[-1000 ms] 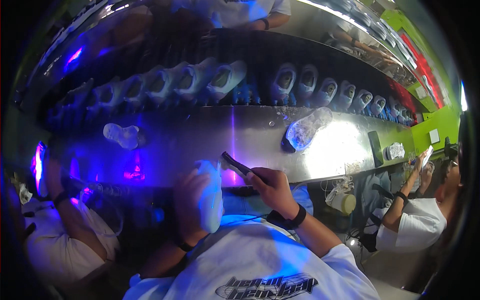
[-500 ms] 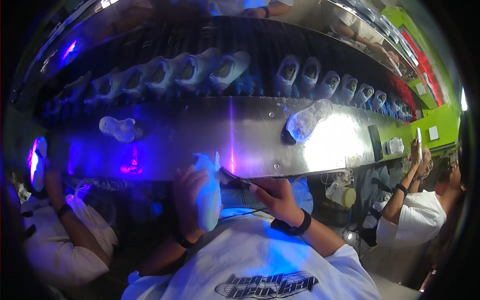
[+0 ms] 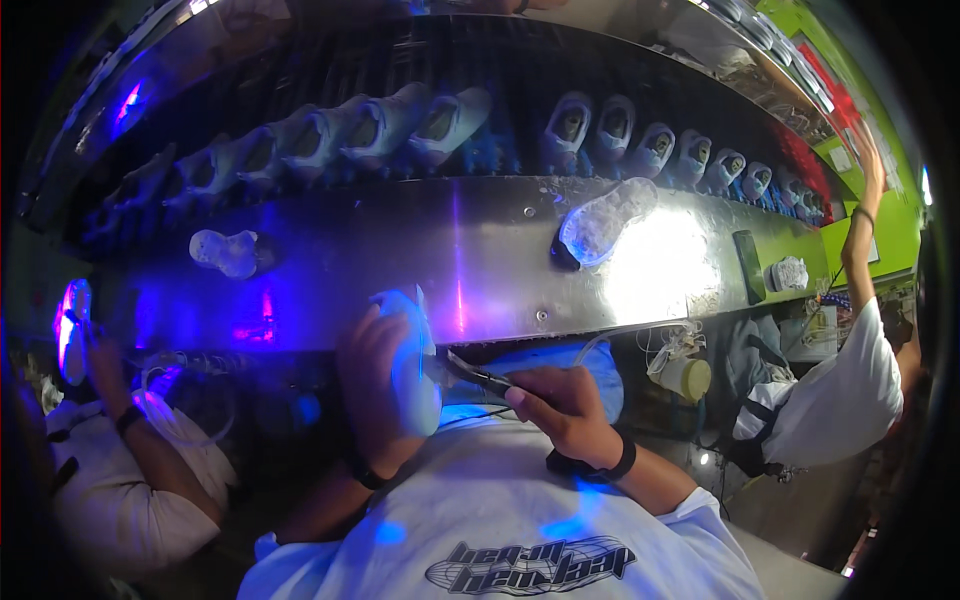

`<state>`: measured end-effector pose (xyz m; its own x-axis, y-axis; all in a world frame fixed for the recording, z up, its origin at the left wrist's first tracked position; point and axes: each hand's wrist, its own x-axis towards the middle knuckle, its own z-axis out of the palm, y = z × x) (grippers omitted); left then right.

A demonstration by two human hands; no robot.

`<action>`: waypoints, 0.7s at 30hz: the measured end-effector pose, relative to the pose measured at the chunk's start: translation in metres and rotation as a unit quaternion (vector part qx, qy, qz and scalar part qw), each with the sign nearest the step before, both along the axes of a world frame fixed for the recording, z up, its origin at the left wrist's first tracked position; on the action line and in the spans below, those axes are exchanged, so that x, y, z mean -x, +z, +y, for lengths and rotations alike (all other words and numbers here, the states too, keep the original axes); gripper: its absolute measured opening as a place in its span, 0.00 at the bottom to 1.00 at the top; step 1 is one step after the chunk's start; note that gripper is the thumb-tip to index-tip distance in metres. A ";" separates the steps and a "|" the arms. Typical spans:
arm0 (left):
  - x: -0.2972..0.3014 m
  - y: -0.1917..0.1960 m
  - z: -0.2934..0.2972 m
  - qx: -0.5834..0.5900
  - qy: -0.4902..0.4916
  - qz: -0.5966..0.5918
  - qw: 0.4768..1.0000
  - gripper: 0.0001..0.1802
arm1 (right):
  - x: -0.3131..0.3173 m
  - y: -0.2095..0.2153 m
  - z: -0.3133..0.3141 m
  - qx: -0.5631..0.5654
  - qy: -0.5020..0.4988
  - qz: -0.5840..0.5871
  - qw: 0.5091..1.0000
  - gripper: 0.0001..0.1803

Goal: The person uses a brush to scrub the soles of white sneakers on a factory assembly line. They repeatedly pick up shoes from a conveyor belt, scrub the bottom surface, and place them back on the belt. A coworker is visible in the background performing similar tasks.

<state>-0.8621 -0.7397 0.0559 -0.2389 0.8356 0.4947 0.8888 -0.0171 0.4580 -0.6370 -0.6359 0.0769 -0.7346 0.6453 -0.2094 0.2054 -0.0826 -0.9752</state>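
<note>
A white shoe [image 3: 418, 375], lit blue, stands upright on its end just off the near edge of the metal bench. My left hand [image 3: 378, 375] is closed around its left side. My right hand [image 3: 565, 405] is closed on a slender dark-handled tool [image 3: 483, 376], whose thin pale tip points at the shoe's right side. A small gap seems to lie between tip and shoe, and the tool's exact kind is too blurred to make out. Both hands are in front of my white shirt.
The metal bench [image 3: 400, 240] carries a white shoe-shaped piece [image 3: 225, 253], a clear bag-like bundle [image 3: 607, 225] and a dark block [image 3: 748, 267]. Rows of white shoes [image 3: 445, 125] stand behind it. Co-workers sit at both sides; a pale bucket [image 3: 686, 378] hangs below the bench.
The tool's tip has drawn slightly away from the shoe, and more of the tool shows. The co-worker at right has raised an arm toward the far shelf. The view has shifted slightly.
</note>
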 end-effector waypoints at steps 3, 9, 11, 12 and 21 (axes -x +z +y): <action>-0.006 0.010 0.010 -0.010 -0.002 0.036 0.999 0.41 | -0.005 0.003 -0.005 -0.046 -0.034 0.017 0.998 0.14; -0.012 0.025 0.030 0.011 0.014 0.044 0.999 0.37 | -0.012 0.016 0.000 -0.162 -0.050 0.033 0.985 0.12; -0.015 0.026 0.036 0.006 0.028 0.037 0.999 0.35 | -0.016 0.022 0.002 -0.200 -0.062 0.026 0.977 0.11; -0.016 0.027 0.039 0.005 0.035 0.034 0.999 0.34 | -0.017 0.024 0.004 -0.219 -0.068 0.023 0.973 0.11; -0.004 0.050 0.063 0.058 0.003 0.008 0.998 0.37 | -0.012 0.048 0.041 -0.359 -0.074 0.001 0.930 0.10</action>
<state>-0.8578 -0.6767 0.1054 -0.2369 0.8860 0.3986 0.8956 0.0401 0.4430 -0.6251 -0.5946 0.1244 -0.6268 0.7124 0.3156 0.2421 0.5630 -0.7902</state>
